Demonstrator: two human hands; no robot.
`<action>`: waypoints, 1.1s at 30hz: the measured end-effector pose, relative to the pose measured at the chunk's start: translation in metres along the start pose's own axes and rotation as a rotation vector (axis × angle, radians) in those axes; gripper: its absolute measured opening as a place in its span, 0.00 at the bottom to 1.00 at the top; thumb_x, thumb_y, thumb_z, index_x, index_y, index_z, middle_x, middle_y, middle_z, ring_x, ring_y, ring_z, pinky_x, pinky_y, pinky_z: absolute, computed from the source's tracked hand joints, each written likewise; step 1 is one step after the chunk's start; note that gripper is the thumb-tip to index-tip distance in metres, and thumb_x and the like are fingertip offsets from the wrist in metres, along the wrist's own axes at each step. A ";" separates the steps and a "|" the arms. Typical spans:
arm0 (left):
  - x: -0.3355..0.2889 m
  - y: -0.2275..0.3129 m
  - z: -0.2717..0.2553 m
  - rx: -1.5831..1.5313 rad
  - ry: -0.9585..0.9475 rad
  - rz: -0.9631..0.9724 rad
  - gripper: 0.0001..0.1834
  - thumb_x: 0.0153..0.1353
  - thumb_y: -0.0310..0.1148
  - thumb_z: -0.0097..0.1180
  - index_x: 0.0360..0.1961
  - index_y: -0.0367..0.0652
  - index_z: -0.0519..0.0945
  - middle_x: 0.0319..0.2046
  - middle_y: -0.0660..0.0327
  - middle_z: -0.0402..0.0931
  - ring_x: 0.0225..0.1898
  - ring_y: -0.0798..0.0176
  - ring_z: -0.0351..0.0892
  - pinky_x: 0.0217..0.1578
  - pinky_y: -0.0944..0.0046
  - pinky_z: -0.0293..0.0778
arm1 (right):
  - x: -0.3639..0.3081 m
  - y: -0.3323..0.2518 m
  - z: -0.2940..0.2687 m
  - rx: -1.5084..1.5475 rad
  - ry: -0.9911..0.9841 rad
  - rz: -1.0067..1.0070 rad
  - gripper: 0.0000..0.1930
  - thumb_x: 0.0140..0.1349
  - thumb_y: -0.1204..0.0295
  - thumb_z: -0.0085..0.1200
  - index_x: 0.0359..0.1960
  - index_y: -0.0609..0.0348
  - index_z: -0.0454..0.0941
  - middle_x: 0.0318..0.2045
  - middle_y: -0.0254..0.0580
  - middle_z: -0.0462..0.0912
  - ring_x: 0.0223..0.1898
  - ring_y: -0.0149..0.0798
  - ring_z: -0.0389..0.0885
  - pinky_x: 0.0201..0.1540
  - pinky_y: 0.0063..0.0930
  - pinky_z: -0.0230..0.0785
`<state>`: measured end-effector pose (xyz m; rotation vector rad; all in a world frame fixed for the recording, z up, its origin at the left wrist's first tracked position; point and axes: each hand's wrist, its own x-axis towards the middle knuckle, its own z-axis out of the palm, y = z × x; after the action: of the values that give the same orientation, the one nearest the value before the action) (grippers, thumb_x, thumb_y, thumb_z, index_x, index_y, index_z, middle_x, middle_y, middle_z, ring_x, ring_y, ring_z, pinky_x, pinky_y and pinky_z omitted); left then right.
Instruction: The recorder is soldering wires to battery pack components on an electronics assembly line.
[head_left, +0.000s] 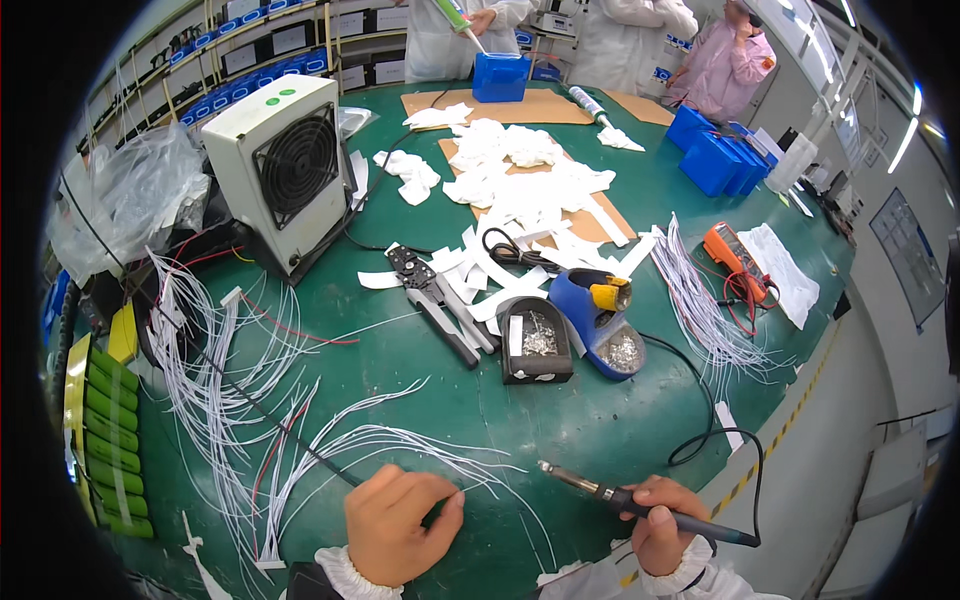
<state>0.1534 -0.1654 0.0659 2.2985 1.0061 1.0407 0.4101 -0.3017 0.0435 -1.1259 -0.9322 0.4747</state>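
My right hand point(664, 520) grips the dark handle of a soldering iron point(600, 490), its metal tip pointing left above the green table. Thumb and forefinger of my left hand point(400, 525) are pinched together on what looks like a thin white wire point(476, 487); the fingertips hide part of it. That wire lies among a fanned wire harness point(370, 436) with mostly white strands and a red one. The harness ends in a small white connector point(270, 565) left of my left hand. Beyond the iron stands a blue soldering iron holder point(580, 305), beside a dark tip-cleaning box point(536, 345) with metal shavings.
Wire strippers point(435, 300) lie near white paper strips. A fan unit point(285, 165) and more harnesses point(190, 330) stand left, beside green cells point(110, 440). Right are a wire bundle point(700, 290) and an orange multimeter point(738, 260). The iron's cord point(760, 470) loops rightward. Co-workers stand across the table.
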 end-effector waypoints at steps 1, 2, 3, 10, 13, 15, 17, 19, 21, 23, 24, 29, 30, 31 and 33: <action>0.001 0.002 -0.001 -0.005 -0.030 0.007 0.09 0.47 0.22 0.69 0.30 0.45 0.83 0.28 0.64 0.85 0.24 0.59 0.78 0.25 0.62 0.68 | 0.000 -0.002 0.000 0.024 -0.042 -0.017 0.15 0.64 0.65 0.60 0.37 0.70 0.82 0.28 0.50 0.81 0.23 0.41 0.78 0.28 0.31 0.75; 0.002 0.002 -0.001 -0.013 -0.060 0.016 0.09 0.46 0.22 0.69 0.30 0.45 0.83 0.28 0.65 0.85 0.24 0.60 0.77 0.24 0.62 0.68 | 0.000 -0.002 0.003 0.023 -0.044 -0.017 0.15 0.64 0.65 0.60 0.37 0.70 0.82 0.28 0.50 0.81 0.23 0.41 0.78 0.28 0.31 0.75; 0.000 0.000 0.000 -0.014 -0.059 0.014 0.09 0.46 0.22 0.69 0.30 0.45 0.83 0.28 0.65 0.85 0.24 0.60 0.77 0.24 0.62 0.68 | -0.001 -0.003 0.005 0.018 -0.067 -0.011 0.15 0.64 0.65 0.60 0.36 0.70 0.82 0.28 0.50 0.81 0.23 0.41 0.78 0.27 0.30 0.74; 0.000 -0.004 0.005 -0.042 -0.062 0.085 0.09 0.44 0.25 0.69 0.28 0.47 0.82 0.29 0.68 0.83 0.23 0.62 0.73 0.22 0.64 0.70 | 0.005 -0.002 0.017 -0.211 -0.207 -0.176 0.13 0.67 0.67 0.61 0.44 0.66 0.81 0.24 0.45 0.82 0.23 0.41 0.80 0.24 0.31 0.73; -0.002 -0.002 0.005 -0.016 -0.037 0.028 0.09 0.44 0.24 0.68 0.27 0.45 0.82 0.31 0.65 0.86 0.24 0.60 0.73 0.24 0.63 0.71 | 0.023 -0.009 0.022 -0.492 -0.598 -0.358 0.11 0.66 0.71 0.64 0.47 0.60 0.81 0.25 0.41 0.82 0.22 0.43 0.80 0.27 0.32 0.74; 0.001 0.000 0.005 -0.016 -0.019 0.000 0.09 0.43 0.23 0.67 0.27 0.44 0.81 0.33 0.62 0.87 0.25 0.59 0.74 0.26 0.62 0.71 | 0.026 -0.013 0.029 -0.550 -0.616 -0.328 0.10 0.61 0.74 0.67 0.43 0.56 0.82 0.28 0.37 0.82 0.25 0.44 0.80 0.29 0.33 0.74; 0.003 0.000 0.004 -0.014 0.025 -0.060 0.08 0.44 0.23 0.67 0.26 0.44 0.80 0.35 0.62 0.88 0.26 0.60 0.74 0.27 0.61 0.71 | 0.038 -0.020 0.043 -0.782 -0.803 -0.410 0.13 0.53 0.75 0.71 0.40 0.55 0.82 0.30 0.37 0.82 0.28 0.42 0.81 0.31 0.33 0.74; 0.003 0.000 0.003 -0.009 0.031 -0.070 0.08 0.44 0.23 0.67 0.26 0.43 0.80 0.36 0.61 0.88 0.27 0.60 0.74 0.28 0.61 0.72 | 0.034 -0.009 0.048 -0.803 -0.757 -0.411 0.14 0.49 0.75 0.70 0.37 0.54 0.81 0.28 0.36 0.80 0.30 0.42 0.80 0.30 0.34 0.73; 0.003 -0.002 0.002 -0.003 0.039 -0.080 0.07 0.44 0.23 0.66 0.25 0.43 0.80 0.37 0.61 0.89 0.27 0.60 0.73 0.28 0.62 0.72 | 0.034 -0.004 0.051 -0.843 -0.761 -0.537 0.14 0.47 0.74 0.68 0.37 0.54 0.81 0.26 0.36 0.78 0.28 0.42 0.80 0.30 0.34 0.71; 0.002 -0.003 0.002 -0.017 0.022 -0.100 0.07 0.45 0.24 0.66 0.25 0.43 0.80 0.38 0.61 0.89 0.26 0.60 0.73 0.28 0.62 0.73 | 0.036 -0.004 0.053 -0.868 -0.763 -0.566 0.14 0.47 0.73 0.67 0.37 0.54 0.81 0.25 0.36 0.77 0.28 0.42 0.79 0.30 0.34 0.71; 0.002 -0.002 0.002 -0.015 0.027 -0.105 0.07 0.45 0.24 0.66 0.25 0.43 0.80 0.38 0.61 0.89 0.26 0.60 0.73 0.28 0.62 0.73 | 0.037 -0.005 0.052 -0.894 -0.759 -0.590 0.13 0.48 0.72 0.66 0.38 0.53 0.81 0.24 0.36 0.75 0.28 0.42 0.79 0.29 0.34 0.70; 0.000 -0.005 0.003 -0.007 0.010 -0.090 0.07 0.45 0.25 0.67 0.25 0.44 0.80 0.38 0.63 0.89 0.25 0.62 0.73 0.25 0.63 0.72 | 0.048 -0.005 0.046 -0.953 -0.834 -0.573 0.15 0.53 0.73 0.60 0.44 0.52 0.82 0.25 0.36 0.72 0.31 0.40 0.78 0.31 0.31 0.69; 0.000 -0.005 0.003 -0.008 0.011 -0.089 0.07 0.45 0.25 0.67 0.25 0.44 0.80 0.38 0.63 0.89 0.25 0.62 0.73 0.25 0.63 0.72 | 0.052 -0.004 0.046 -0.948 -0.826 -0.603 0.15 0.53 0.73 0.60 0.44 0.52 0.82 0.24 0.37 0.71 0.30 0.40 0.77 0.31 0.32 0.69; 0.000 -0.006 0.004 -0.005 0.010 -0.081 0.07 0.45 0.25 0.67 0.25 0.44 0.80 0.38 0.63 0.89 0.25 0.62 0.73 0.24 0.63 0.72 | 0.055 -0.001 0.045 -0.950 -0.826 -0.604 0.15 0.53 0.73 0.60 0.44 0.52 0.82 0.24 0.37 0.71 0.30 0.40 0.77 0.31 0.32 0.69; 0.001 -0.006 0.004 -0.004 0.012 -0.073 0.07 0.46 0.25 0.67 0.25 0.44 0.80 0.38 0.63 0.89 0.25 0.62 0.73 0.24 0.63 0.71 | 0.061 0.004 0.042 -0.934 -0.839 -0.584 0.15 0.53 0.73 0.59 0.44 0.53 0.81 0.24 0.37 0.69 0.27 0.41 0.75 0.30 0.33 0.69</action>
<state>0.1545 -0.1613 0.0596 2.2372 1.0837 1.0265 0.4094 -0.2323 0.0685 -1.3901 -2.2908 -0.0359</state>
